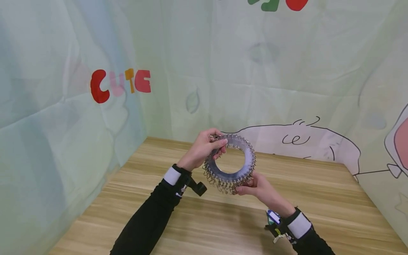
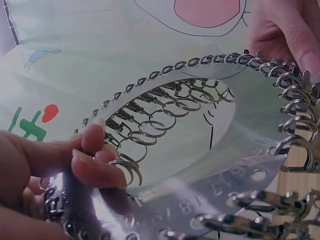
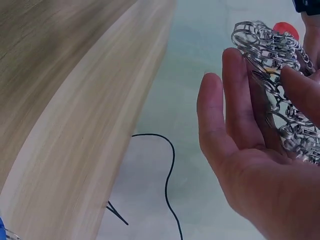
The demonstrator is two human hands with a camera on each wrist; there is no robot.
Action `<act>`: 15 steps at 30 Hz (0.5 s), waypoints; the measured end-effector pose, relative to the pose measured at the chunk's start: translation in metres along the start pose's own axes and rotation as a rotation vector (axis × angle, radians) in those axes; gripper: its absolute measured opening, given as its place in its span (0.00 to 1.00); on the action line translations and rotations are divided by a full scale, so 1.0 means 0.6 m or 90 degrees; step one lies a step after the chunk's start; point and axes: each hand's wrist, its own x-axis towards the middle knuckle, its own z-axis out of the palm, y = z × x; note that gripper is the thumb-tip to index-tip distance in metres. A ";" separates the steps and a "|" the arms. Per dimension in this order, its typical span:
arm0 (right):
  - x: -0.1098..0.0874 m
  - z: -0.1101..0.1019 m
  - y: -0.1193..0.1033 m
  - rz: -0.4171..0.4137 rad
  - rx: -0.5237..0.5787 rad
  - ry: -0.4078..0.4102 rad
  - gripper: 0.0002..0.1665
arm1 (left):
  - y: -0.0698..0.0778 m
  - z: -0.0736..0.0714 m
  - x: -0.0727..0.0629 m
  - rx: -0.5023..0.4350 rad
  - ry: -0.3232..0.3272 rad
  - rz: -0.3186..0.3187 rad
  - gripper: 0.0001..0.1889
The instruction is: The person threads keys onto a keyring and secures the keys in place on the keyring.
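Note:
A ring-shaped metal plate [image 1: 249,156] is held up above the table, tilted. Metal hooks and wire rings [image 3: 256,42] crowd its outer edge, and stamped numbers run along its face in the left wrist view. My left hand [image 1: 201,150] grips the plate's upper left side, its thumb on the face and fingers curled through the central hole. At the lower right, my right hand [image 1: 264,191] pinches the edge with its hooks between thumb and fingers. In the right wrist view, two fingers of that hand extend beside the hooks; the plate itself is mostly hidden there.
Below the hands spreads a wood-grain table [image 1: 210,226]. Printed cloth walls [image 1: 178,71] stand along its left, back and right. A small blue, white and green item [image 1: 273,217] shows by the right wrist; I cannot tell what it rests on.

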 end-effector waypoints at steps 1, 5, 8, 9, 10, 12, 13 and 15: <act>0.000 0.000 0.000 -0.006 -0.003 -0.005 0.26 | 0.001 0.000 0.000 -0.001 0.000 -0.002 0.05; -0.003 -0.004 0.002 -0.008 -0.005 -0.008 0.22 | 0.003 -0.001 0.000 -0.005 -0.001 -0.004 0.05; -0.003 -0.005 0.002 0.001 -0.018 0.002 0.25 | 0.004 -0.001 0.001 -0.008 -0.002 -0.001 0.05; -0.002 -0.005 0.001 0.007 -0.023 0.004 0.25 | 0.005 0.000 0.001 -0.009 -0.002 0.001 0.05; 0.000 -0.003 0.001 0.013 -0.022 0.005 0.26 | 0.005 0.001 0.002 -0.009 -0.003 0.002 0.05; 0.004 0.000 0.000 0.021 -0.021 0.003 0.27 | 0.007 0.003 0.002 -0.011 -0.004 0.003 0.05; 0.005 0.002 -0.001 0.021 -0.011 -0.003 0.27 | 0.007 0.005 0.003 -0.011 -0.005 0.004 0.05; 0.008 0.006 -0.001 0.014 0.025 -0.026 0.26 | 0.008 0.009 0.003 -0.008 -0.010 0.006 0.05</act>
